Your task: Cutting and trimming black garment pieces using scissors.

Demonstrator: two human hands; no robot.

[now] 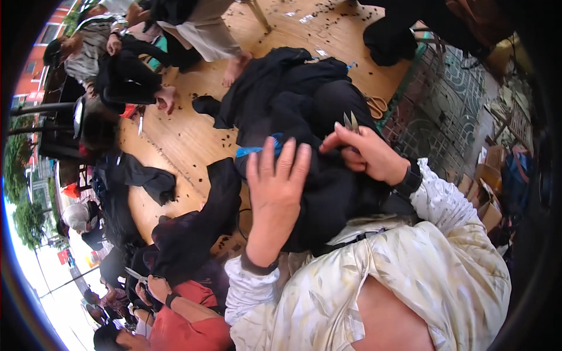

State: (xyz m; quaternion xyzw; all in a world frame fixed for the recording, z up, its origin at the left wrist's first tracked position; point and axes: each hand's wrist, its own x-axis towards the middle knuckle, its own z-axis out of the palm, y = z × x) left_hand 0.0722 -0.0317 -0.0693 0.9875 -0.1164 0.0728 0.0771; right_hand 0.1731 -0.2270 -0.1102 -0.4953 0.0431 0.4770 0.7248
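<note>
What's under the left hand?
Black cloth and a blue patch show around the left hand; whatever lies directly beneath it is covered.

Rumpled black garment (281, 102), bunched beneath the left hand (274, 196), pointed metal snips (352, 123), blades parted, in right hand (374, 153)

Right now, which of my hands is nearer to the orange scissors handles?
Your right hand, just below the orange scissors handles in the picture; your left hand is over the black cloth, lower and farther left.

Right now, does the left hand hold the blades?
No, the blades are in the right hand; the left hand spreads over black cloth.
</note>
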